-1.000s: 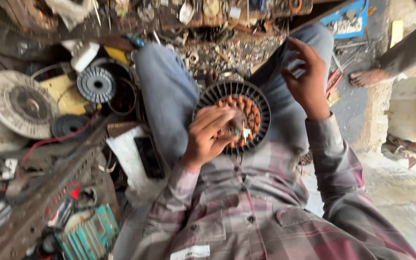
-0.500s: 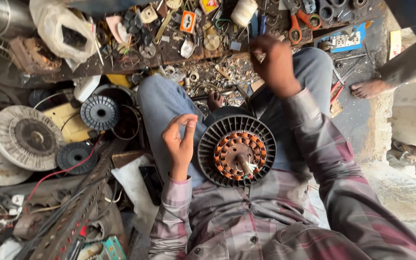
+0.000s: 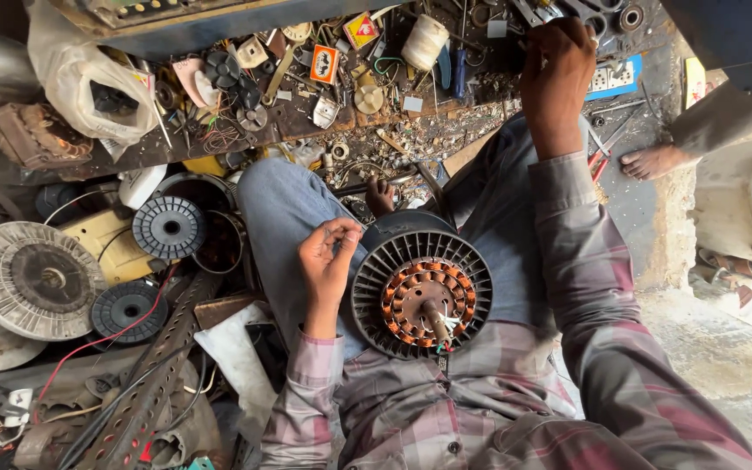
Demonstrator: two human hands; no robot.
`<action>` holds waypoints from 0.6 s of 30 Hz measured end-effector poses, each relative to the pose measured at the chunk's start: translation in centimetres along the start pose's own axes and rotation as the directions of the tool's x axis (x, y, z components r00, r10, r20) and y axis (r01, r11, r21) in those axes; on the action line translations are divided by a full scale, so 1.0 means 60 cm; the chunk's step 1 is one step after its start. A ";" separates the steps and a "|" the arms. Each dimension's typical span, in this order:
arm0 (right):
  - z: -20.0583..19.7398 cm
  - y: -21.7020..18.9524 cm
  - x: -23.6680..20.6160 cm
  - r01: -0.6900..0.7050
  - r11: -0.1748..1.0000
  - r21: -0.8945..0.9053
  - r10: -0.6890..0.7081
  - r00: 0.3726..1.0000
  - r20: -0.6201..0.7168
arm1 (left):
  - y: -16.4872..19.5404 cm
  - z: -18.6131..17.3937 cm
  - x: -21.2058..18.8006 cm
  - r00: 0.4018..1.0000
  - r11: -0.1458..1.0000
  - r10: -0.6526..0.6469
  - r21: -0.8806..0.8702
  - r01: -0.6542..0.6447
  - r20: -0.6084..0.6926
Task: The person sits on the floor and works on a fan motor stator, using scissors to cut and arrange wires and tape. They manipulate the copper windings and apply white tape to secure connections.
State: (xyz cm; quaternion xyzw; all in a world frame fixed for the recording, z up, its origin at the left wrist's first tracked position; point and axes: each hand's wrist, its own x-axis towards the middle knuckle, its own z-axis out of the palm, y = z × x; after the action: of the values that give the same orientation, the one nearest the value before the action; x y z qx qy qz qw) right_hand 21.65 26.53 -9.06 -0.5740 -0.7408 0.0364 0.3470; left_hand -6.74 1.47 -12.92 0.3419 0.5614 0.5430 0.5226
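The left hand [image 3: 328, 261] pinches its fingertips beside the motor [image 3: 421, 294] on the lap, the right hand [image 3: 557, 65] reaches curled into the clutter, grip unclear; copper coils exposed, motor yet unclosed.

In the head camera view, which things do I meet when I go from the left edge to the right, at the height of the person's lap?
Round white ribbed disc → grey spool → left hand → black motor stator with copper windings → plaid right sleeve → pale curved casing at the right edge.

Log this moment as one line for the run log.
left hand: beside motor stator, fingers pinched | right hand: reaching into parts pile
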 end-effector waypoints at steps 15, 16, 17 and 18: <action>0.028 0.008 0.023 0.224 0.971 -0.083 -0.219 0.974 0.063 | 0.004 0.022 0.023 0.999 0.995 0.053 0.087 -0.052 -0.003; 0.029 0.010 0.020 0.214 0.976 -0.042 -0.212 0.976 0.046 | 0.004 0.023 0.025 0.998 0.993 0.061 0.101 -0.061 0.001; 0.028 0.011 0.018 0.202 0.979 -0.003 -0.202 0.979 0.032 | 0.003 0.025 0.027 0.998 0.993 0.057 0.105 -0.057 -0.002; 0.027 0.009 0.016 0.189 0.981 0.034 -0.190 0.982 0.021 | 0.003 0.027 0.028 0.999 0.993 0.050 0.106 -0.050 -0.004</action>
State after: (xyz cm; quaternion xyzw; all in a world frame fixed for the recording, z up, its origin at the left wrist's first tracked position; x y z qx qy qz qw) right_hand 21.07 28.09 -10.09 -0.4948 -0.7956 0.0218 0.3489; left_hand -5.58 3.49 -12.89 0.3811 0.5825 0.5265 0.4881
